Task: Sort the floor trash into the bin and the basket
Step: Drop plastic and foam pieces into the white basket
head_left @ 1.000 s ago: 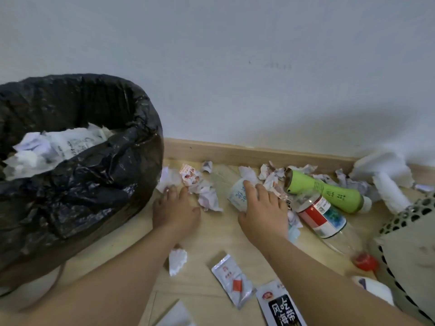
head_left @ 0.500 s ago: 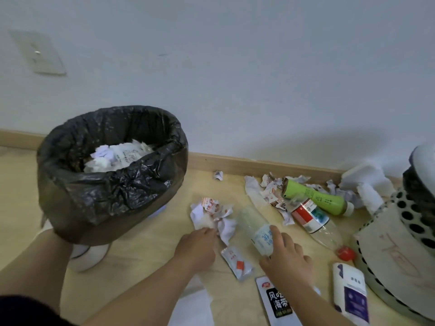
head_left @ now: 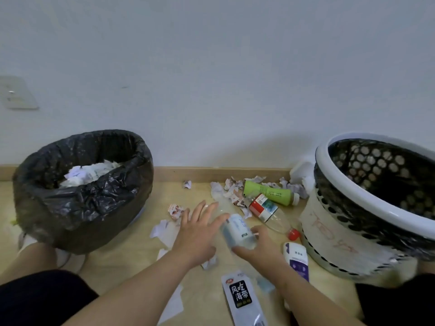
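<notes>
The bin [head_left: 82, 208] on your left already holds paper [head_left: 87, 175]. Your left hand [head_left: 196, 234] is flat, fingers wide, holding nothing, fingertips by the clear bottle [head_left: 236, 230]. Your right hand [head_left: 255, 249] curls round that bottle's base. Firm up that 1 grip mid-body, I'd say, then swing right to the basket [head_left: 341, 231], clear of its rim.

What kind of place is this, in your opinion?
Probably an ordinary indoor room, at home or in an office: a pale wooden floor meets a skirting board and a plain painted wall with a wall plate. A bag-lined bin and a perforated basket stand on the floor.
</notes>
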